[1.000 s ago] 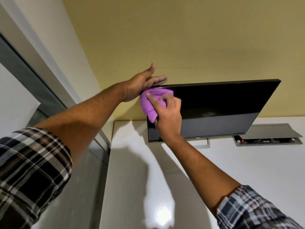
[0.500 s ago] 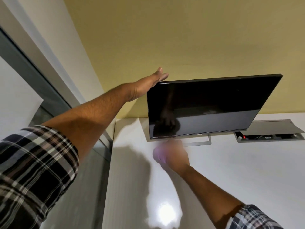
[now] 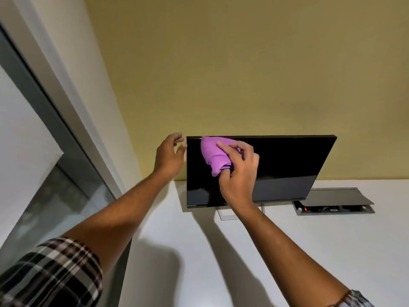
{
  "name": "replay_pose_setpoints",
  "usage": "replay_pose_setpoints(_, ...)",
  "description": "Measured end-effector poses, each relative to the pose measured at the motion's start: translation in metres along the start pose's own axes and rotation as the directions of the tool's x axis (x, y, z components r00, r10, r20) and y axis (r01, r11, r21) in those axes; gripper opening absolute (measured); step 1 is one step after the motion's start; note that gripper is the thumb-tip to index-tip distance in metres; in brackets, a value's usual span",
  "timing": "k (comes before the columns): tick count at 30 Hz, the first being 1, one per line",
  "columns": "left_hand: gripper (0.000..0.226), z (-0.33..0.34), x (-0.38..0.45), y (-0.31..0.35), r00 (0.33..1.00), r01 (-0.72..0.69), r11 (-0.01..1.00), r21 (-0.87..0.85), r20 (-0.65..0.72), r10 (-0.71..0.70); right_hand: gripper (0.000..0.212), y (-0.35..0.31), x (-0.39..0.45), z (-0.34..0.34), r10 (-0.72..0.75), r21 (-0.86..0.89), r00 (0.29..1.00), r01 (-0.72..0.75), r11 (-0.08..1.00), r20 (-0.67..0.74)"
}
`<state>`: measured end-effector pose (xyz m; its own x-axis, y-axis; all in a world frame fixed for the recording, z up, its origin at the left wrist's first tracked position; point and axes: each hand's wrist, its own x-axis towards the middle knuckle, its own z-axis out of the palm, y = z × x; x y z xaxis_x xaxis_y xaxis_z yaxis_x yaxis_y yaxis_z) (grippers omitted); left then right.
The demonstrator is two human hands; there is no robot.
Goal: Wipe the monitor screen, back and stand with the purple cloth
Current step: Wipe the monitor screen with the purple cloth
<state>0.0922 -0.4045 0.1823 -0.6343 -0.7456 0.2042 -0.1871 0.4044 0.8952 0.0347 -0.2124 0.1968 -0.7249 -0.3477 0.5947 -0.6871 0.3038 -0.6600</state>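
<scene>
A black flat-panel monitor [image 3: 276, 169] stands on a white desk [image 3: 221, 251] against a mustard-yellow wall [image 3: 221, 63], its dark screen switched off and leaning back slightly. The person's right hand [image 3: 238, 171] is raised in front of the upper left part of the screen, its fingers and thumb curled around a bunched purple cloth [image 3: 213, 155], which lies pressed against the glass just below the top edge and near the top left corner. The left hand [image 3: 169, 155] hovers just beside the monitor's left edge, near its top corner, fingers loosely curled and holding nothing; whether the fingertips touch the frame cannot be told. Both forearms are bare, with rolled plaid sleeves [image 3: 51, 273] at the bottom corners of the view. Beneath the screen, part of a thin silver stand [image 3: 225, 216] shows on the desk, partly hidden by the right wrist. To the right of the monitor, a grey cable box [image 3: 332, 202] is set into the desk with its lid propped open. At far left runs a glass partition [image 3: 55, 196] with a grey frame.
</scene>
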Motion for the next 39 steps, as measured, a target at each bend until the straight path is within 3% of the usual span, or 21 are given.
replay_pose_setpoints(3,0.024,0.0,-0.002,0.003,0.999,0.019,0.999,-0.043,-0.041,-0.021,0.06,-0.02,0.029,0.02,-0.154,-0.189,0.988,0.155,0.97,0.02)
replay_pose_setpoints(6,0.022,0.001,-0.003,0.009,0.998,0.003,1.0,-0.016,-0.06,-0.004,0.057,-0.027,0.045,0.046,-0.236,-0.391,0.938,0.322,0.862,0.253)
replay_pose_setpoints(10,0.011,0.004,0.003,0.002,0.995,0.025,1.0,-0.017,-0.1,-0.027,0.083,-0.03,0.051,0.063,-0.175,-0.433,0.839,0.432,0.791,0.516)
replay_pose_setpoints(13,0.014,0.003,0.007,0.0,0.996,0.012,1.0,0.012,-0.093,-0.011,0.08,-0.02,0.059,0.063,-0.179,-0.433,0.797,0.484,0.761,0.578)
replay_pose_setpoints(17,0.032,0.003,0.007,0.003,0.997,-0.014,0.999,0.036,-0.08,0.017,0.068,-0.006,0.065,0.058,-0.229,-0.396,0.796,0.5,0.77,0.56)
replay_pose_setpoints(21,0.018,0.005,0.004,0.006,0.995,0.009,1.0,-0.009,-0.101,-0.01,0.071,0.018,0.072,0.033,-0.232,-0.382,0.802,0.489,0.784,0.551)
replay_pose_setpoints(29,0.016,0.008,0.002,0.007,0.996,-0.017,1.0,0.01,-0.092,0.018,0.072,0.081,0.094,-0.044,-0.198,-0.411,0.857,0.415,0.811,0.475)
replay_pose_setpoints(32,0.017,0.008,0.003,0.007,0.995,-0.008,1.0,0.014,-0.096,0.009,0.067,0.103,0.102,-0.076,-0.099,-0.497,0.891,0.337,0.8,0.444)
replay_pose_setpoints(34,0.018,0.009,0.003,0.009,0.995,0.0,1.0,0.013,-0.095,0.002,0.05,0.109,0.111,-0.098,0.034,-0.589,0.912,0.236,0.773,0.409)
replay_pose_setpoints(37,0.021,0.009,0.0,0.014,0.995,0.006,0.999,0.048,-0.095,-0.001,0.035,0.095,0.126,-0.118,0.214,-0.713,0.943,0.033,0.7,0.253)
replay_pose_setpoints(39,0.02,0.009,-0.001,0.015,0.996,0.006,0.998,0.064,-0.088,-0.001,0.048,0.074,0.126,-0.107,0.142,-0.673,0.977,0.0,0.74,0.156)
